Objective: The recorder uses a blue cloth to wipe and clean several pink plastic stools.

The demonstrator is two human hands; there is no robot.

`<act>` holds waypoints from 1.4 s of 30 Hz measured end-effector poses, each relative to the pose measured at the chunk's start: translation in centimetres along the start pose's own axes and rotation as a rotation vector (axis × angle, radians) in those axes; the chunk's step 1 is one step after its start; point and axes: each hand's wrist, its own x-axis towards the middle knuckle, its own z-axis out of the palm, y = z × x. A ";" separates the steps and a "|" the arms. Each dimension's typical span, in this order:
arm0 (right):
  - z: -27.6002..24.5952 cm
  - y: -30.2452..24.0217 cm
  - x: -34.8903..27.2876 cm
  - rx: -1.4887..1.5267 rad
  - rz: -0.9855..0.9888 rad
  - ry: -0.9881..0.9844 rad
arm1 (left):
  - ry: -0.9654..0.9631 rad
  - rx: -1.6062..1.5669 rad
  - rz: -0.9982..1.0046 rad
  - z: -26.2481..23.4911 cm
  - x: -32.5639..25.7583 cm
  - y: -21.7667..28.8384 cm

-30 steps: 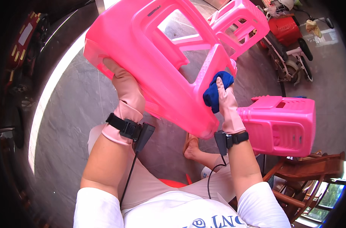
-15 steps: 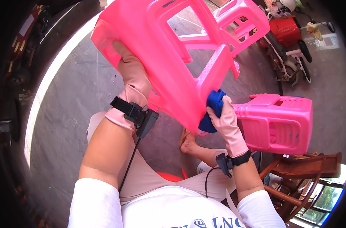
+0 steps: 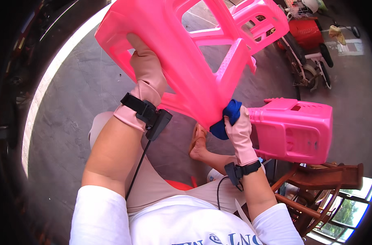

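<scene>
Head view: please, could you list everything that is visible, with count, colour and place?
stools: at least 3, pink, one held, one beyond it, one at right
cloth: 1, blue, against the held stool's near end
bike: apparently 1, white and black, upper right
container: 1, red, upper right
chair: apparently 1, brown, lower right
floor: 1, grey, below
left-edge things: count unclear, too dark
straps: 2, black, wrists
shirt: 1, white, bottom
left hand: 1, pale pink glove, on the held stool
right hand: 1, pale pink glove, gripping the cloth
</scene>
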 end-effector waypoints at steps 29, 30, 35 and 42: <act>-2.0 -4.9 -3.2 0.096 0.460 -0.398 | -0.161 -0.172 0.085 0.1 -2.7 -0.9; -1.6 -5.3 -3.1 0.095 0.459 -0.396 | -0.197 -0.107 0.100 -0.2 -2.5 -1.5; -1.1 -5.7 -3.5 0.112 0.257 -0.262 | -0.163 -0.063 0.116 0.1 -2.2 -1.9; -1.5 -6.5 -1.9 0.060 0.222 -0.342 | -0.187 -0.090 0.091 0.1 -2.7 -1.6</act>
